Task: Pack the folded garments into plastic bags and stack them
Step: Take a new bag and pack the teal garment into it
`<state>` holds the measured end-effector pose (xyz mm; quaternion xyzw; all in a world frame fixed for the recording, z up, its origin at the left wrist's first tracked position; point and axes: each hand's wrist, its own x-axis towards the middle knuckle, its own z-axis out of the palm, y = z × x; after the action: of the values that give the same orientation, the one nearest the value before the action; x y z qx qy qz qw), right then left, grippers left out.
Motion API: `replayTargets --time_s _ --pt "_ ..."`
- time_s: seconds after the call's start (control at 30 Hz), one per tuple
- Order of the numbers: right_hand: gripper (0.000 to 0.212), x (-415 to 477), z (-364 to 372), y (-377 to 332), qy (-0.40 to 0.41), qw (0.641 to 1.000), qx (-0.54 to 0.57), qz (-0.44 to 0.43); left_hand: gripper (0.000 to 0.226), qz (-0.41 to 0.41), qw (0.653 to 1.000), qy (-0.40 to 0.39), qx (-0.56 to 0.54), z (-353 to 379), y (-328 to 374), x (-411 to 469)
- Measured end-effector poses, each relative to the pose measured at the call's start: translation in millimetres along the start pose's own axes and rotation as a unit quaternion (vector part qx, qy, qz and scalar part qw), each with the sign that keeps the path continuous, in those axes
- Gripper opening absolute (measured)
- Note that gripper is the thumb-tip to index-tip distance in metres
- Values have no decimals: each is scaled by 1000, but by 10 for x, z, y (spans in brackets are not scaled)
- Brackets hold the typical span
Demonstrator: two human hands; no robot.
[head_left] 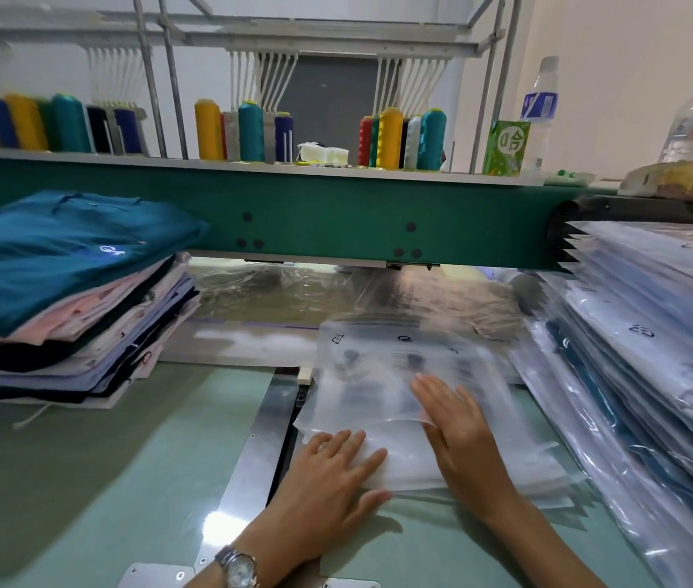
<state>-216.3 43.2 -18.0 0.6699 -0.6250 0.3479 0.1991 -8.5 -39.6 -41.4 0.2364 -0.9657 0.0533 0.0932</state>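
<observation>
The 2 hands lie flat, fingers straight, gripping nothing. The left hand (332,468) presses the white folded garment (410,468) at the mouth of the clear plastic bag (378,375) on the pale green table (81,481); the right hand (459,430) rests on the film. The slippery film could bunch and crease the garment, and a sideways push might topple the leaning stack of packed bags (633,354).

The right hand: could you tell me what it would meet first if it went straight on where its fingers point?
Only the plastic bag the right hand lies flat on; past its far edge, probably the loose clear film, depth unclear.
</observation>
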Motion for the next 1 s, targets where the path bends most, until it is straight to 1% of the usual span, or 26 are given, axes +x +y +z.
replayTargets --time_s 0.07,0.13,0.2,0.27,0.33,0.4,0.53,0.63,0.7,0.77,0.83,0.9,0.93,1.0 --pt "42 -32 6 7 -43 999 -11 -9 75 4 1000 18 3 -12 8 -8" --pt "43 -47 1 11 -72 997 -9 -5 55 35 997 58 26 -55 -21 -40" --pt "43 -67 -5 13 -87 996 -10 -9 35 84 989 122 -1 -121 -64 -88" --pt "42 -86 -6 21 -94 996 -5 -9 24 100 979 175 -41 -240 -140 -148" --pt "40 -94 -9 15 -117 993 11 19 20 80 965 247 -32 -338 -272 -205" --pt "39 -113 6 21 -135 990 26 40 23 41 950 308 -8 -445 -472 -286" --pt "39 -107 -7 -23 -193 979 0 71 36 -67 930 350 90 -725 -1059 -571" --pt "44 -69 -18 -116 -217 970 -49 97 45 -142 913 341 171 -1004 -1573 -863" --pt "48 -19 -6 -215 -215 971 -29 100 50 -170 907 310 228 -1186 -1896 -1078" --pt "51 84 -3 -350 -191 973 55 121 57 -183 906 265 276 -1354 -2176 -1275" --pt "57 231 33 -498 -177 965 139 131 64 -174 906 229 310 -1503 -2421 -1437" --pt "57 396 118 -656 -169 954 208 135 85 -169 911 180 331 -1667 -2609 -1553" --pt "56 481 166 -743 -162 946 241 140 92 -164 914 153 337 -1748 -2682 -1601" --pt "51 650 254 -911 -152 928 304 150 89 -140 921 114 345 -1886 -2779 -1650"
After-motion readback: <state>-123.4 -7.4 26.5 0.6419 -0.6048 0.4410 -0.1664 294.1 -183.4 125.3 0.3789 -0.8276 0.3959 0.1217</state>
